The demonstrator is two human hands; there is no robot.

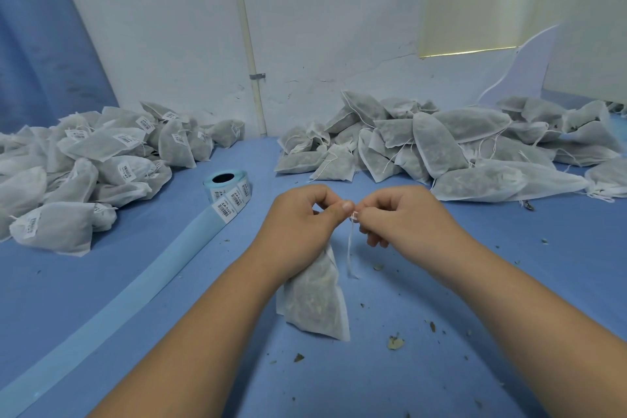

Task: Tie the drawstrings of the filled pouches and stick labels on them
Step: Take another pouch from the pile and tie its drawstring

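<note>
A person's two bare hands meet over a blue-covered table [441,383], working the white drawstring [350,241] of a filled mesh pouch [315,302]. The left hand [302,217] has its fingers curled round the gathered neck of the pouch, thumb and forefinger pressed together at the string. The right hand [403,214] faces it, fingers clamped on the same drawstring just beside the left thumb, with the remaining fingers curled under. The string's loose ends hang down between the wrists. The pouch hangs below the left hand at the near middle of the table; whether its lower edge touches the cloth cannot be told.

At far left lies a heap of labelled pouches [91,159], each showing a barcode sticker. At far right, well apart from it, is a heap of unlabelled pouches [441,146] with strings trailing. Between the heaps stands a roll of barcode labels [228,188], its pale blue backing strip [118,295] running toward the near left edge. Dried leaf fragments [395,343] are scattered on the cloth near the right forearm.
</note>
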